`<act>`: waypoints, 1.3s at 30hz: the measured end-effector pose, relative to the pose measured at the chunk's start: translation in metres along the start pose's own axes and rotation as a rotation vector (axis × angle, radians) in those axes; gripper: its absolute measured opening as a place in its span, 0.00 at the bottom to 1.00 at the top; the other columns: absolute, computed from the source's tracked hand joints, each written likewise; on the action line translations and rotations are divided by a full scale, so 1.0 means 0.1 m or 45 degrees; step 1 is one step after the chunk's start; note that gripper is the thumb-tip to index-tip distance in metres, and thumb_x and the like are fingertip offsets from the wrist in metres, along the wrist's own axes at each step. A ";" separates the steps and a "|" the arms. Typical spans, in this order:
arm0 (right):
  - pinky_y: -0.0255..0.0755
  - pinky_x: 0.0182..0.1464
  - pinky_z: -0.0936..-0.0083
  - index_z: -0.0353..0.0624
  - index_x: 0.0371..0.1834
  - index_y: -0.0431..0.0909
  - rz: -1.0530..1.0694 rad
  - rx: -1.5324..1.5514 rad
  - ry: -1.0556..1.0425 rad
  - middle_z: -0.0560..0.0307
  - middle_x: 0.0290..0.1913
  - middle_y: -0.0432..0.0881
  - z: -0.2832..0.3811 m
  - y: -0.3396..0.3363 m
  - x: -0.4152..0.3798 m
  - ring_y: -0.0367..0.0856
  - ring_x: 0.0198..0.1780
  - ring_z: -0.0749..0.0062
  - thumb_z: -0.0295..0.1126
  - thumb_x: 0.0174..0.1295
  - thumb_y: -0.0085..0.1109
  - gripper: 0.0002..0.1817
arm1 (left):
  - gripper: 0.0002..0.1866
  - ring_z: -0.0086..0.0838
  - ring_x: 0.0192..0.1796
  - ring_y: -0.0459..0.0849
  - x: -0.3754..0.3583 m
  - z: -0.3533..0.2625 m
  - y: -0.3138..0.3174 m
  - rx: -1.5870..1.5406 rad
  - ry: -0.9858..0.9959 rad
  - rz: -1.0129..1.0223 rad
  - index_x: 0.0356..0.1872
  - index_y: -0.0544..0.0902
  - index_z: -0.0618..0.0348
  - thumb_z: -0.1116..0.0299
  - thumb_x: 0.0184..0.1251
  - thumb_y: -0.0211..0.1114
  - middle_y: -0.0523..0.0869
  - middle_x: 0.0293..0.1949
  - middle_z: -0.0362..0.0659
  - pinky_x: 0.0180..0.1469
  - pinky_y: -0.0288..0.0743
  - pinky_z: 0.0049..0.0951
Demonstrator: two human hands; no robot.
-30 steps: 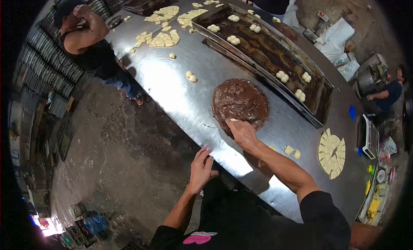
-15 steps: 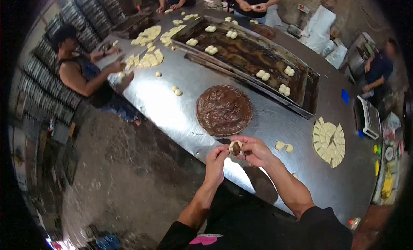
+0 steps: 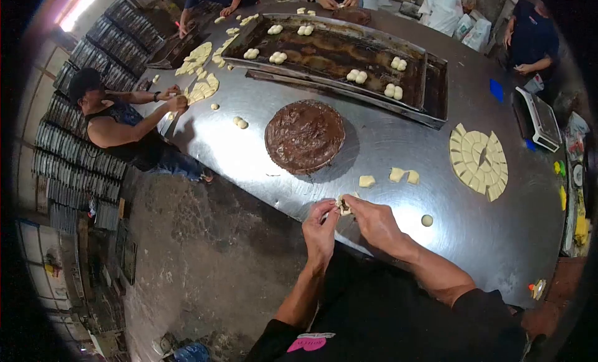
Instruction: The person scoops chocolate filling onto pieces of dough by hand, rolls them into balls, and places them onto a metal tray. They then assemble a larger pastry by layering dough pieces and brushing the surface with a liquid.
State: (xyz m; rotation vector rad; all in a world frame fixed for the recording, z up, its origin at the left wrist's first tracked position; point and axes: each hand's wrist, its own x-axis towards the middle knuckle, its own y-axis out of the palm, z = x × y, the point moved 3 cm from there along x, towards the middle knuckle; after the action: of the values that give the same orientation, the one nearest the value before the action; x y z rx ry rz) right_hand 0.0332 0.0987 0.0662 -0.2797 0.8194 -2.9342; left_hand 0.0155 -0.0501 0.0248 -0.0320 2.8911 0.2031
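Between the fingertips of both hands is a small piece of dough (image 3: 344,206) with dark filling, held just above the near edge of the metal table. My left hand (image 3: 320,230) pinches its left side, fingers curled. From the right, my right hand (image 3: 375,226) grips it with bent fingers, which hide part of the dough. Beyond the hands sits a large mound of brown filling (image 3: 305,136). Flat dough pieces (image 3: 367,181) lie just past my right hand, and one round dough ball (image 3: 427,220) rests to its right.
A large dark baking tray (image 3: 324,66) with clusters of dough balls stands at the back. On the right are a cut dough round (image 3: 478,162) and a scale (image 3: 539,119). A co-worker (image 3: 121,122) handles dough at left; other people stand around the far side.
The dough's edges are drawn up closer around the filling, less of which shows. My hands have moved closer round it. The camera view has shifted, bringing the dough ball out from behind my right arm.
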 end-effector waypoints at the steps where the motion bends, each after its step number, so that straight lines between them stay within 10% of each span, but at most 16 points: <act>1: 0.76 0.46 0.65 0.36 0.50 0.78 -0.070 0.018 -0.101 0.41 0.50 0.80 0.05 -0.04 0.04 0.81 0.49 0.49 0.26 0.57 0.62 0.17 | 0.09 0.27 0.46 0.81 0.04 0.02 -0.03 -0.075 0.139 0.056 0.45 0.78 0.69 0.79 0.64 0.59 0.82 0.46 0.48 0.47 0.78 0.28; 5: 0.73 0.39 0.66 0.38 0.33 0.79 -0.131 0.074 -0.008 0.52 0.30 0.77 0.19 -0.07 0.34 0.79 0.34 0.56 0.31 0.55 0.62 0.08 | 0.09 0.31 0.49 0.81 0.20 0.15 -0.17 -0.561 -0.029 0.324 0.45 0.78 0.67 0.80 0.65 0.56 0.81 0.47 0.49 0.51 0.77 0.33; 8: 0.73 0.38 0.65 0.38 0.33 0.78 0.160 0.195 0.133 0.50 0.34 0.77 0.12 0.09 0.59 0.79 0.35 0.56 0.31 0.55 0.62 0.08 | 0.09 0.33 0.48 0.81 0.38 0.16 -0.29 -0.809 -0.212 0.486 0.47 0.76 0.66 0.77 0.68 0.53 0.81 0.48 0.48 0.51 0.78 0.35; 13: 0.74 0.38 0.66 0.39 0.39 0.78 -0.199 0.019 -0.035 0.49 0.37 0.78 0.09 0.41 0.75 0.80 0.37 0.54 0.24 0.59 0.57 0.06 | 0.11 0.30 0.47 0.82 0.68 0.05 -0.41 -0.758 -0.318 0.356 0.48 0.78 0.65 0.75 0.65 0.59 0.82 0.47 0.45 0.48 0.79 0.33; 21: 0.76 0.33 0.67 0.38 0.39 0.77 -0.025 -0.038 0.133 0.49 0.34 0.80 0.15 0.38 0.88 0.82 0.33 0.54 0.24 0.57 0.59 0.07 | 0.12 0.28 0.46 0.83 0.98 0.03 -0.47 -0.699 -0.637 0.710 0.48 0.78 0.68 0.75 0.65 0.59 0.83 0.45 0.47 0.48 0.80 0.27; 28: 0.76 0.35 0.68 0.39 0.39 0.79 -0.474 0.026 0.220 0.48 0.36 0.81 -0.01 0.00 0.47 0.82 0.33 0.56 0.24 0.56 0.60 0.07 | 0.17 0.30 0.52 0.81 0.64 -0.07 0.04 -0.649 -0.491 0.601 0.57 0.75 0.69 0.78 0.68 0.56 0.79 0.53 0.47 0.56 0.78 0.27; 30: 0.76 0.35 0.68 0.39 0.38 0.80 -0.631 -0.256 -0.120 0.49 0.34 0.81 0.19 -0.19 0.28 0.81 0.33 0.57 0.23 0.55 0.61 0.08 | 0.17 0.29 0.52 0.81 0.47 -0.05 0.21 -0.621 -0.474 0.606 0.57 0.75 0.68 0.76 0.68 0.57 0.80 0.53 0.47 0.55 0.78 0.27; 39: 0.66 0.35 0.69 0.45 0.31 0.79 -0.566 -0.468 -0.124 0.62 0.29 0.76 0.18 -0.90 -0.61 0.75 0.30 0.66 0.27 0.51 0.66 0.06 | 0.17 0.29 0.50 0.81 -0.14 0.17 0.89 -0.612 -0.437 1.025 0.56 0.75 0.72 0.74 0.70 0.52 0.81 0.51 0.50 0.52 0.76 0.28</act>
State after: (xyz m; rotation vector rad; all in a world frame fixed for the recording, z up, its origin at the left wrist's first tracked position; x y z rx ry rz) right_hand 0.0934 0.1740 0.1185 -0.7074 1.4460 -3.0989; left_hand 0.0294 0.0399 0.0242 0.9748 2.2917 0.9251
